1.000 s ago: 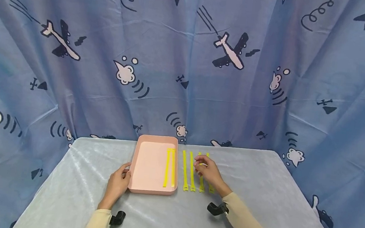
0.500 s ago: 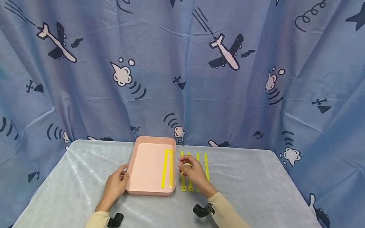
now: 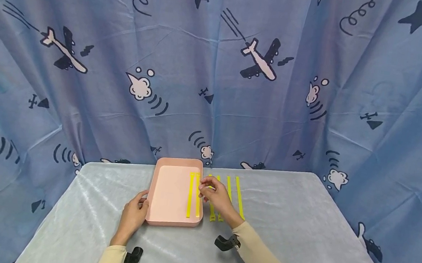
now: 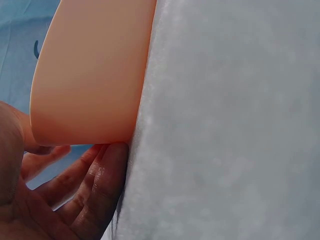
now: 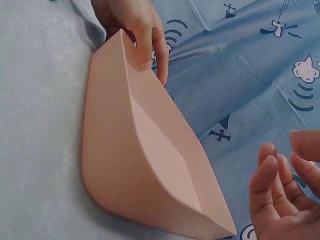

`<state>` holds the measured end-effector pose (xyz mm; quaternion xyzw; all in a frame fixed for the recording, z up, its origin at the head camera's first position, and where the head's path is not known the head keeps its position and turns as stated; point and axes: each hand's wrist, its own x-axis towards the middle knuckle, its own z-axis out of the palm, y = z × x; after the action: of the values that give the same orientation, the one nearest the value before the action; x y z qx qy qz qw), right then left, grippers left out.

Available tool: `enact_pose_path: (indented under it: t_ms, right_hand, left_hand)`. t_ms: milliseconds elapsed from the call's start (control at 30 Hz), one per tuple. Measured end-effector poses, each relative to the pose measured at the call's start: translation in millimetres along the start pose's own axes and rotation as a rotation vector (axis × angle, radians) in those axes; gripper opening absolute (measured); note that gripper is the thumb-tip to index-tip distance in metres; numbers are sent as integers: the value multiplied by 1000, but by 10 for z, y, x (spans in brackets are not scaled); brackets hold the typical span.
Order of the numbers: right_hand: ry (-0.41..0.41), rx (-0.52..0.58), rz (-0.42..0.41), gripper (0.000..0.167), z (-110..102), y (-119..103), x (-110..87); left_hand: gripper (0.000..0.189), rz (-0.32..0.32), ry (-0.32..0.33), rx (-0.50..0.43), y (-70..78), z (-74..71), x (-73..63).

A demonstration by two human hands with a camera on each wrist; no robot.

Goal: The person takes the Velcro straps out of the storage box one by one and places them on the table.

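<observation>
A pink tray [image 3: 170,191] lies on the table with a few flat yellow straps [image 3: 190,195] along its right side. My left hand [image 3: 133,217] holds the tray's left edge; in the left wrist view its fingers [image 4: 107,175] touch the outer wall. Over the tray's right rim hovers my right hand [image 3: 217,197], its fingers loosely bent and partly in front of the straps. The right wrist view has the thumb apart from the fingers [image 5: 262,182], with nothing seen between them.
Several more yellow straps [image 3: 240,199] lie side by side to the right of the tray, partly hidden by the right hand and wrist. A grey cloth covers the table [image 3: 301,231]. Behind it hangs a blue printed curtain [image 3: 187,60].
My right hand has moved left from above the straps on the table to the tray's right rim. The left hand stays at the tray; the head view has shifted slightly.
</observation>
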<state>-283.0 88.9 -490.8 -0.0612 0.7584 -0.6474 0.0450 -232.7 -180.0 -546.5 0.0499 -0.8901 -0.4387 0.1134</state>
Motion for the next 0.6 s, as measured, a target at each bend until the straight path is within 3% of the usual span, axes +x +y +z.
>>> enact_pose_path:
  t_ms: [400, 600]
  right_hand:
    - [-100, 71, -53, 27, 152, 12, -17]
    - [-153, -18, -94, 31, 211, -38, -35]
  left_hand:
    - [40, 2, 0, 5, -37, 0, -4]
    - [40, 7, -1, -3, -23, 3, 7]
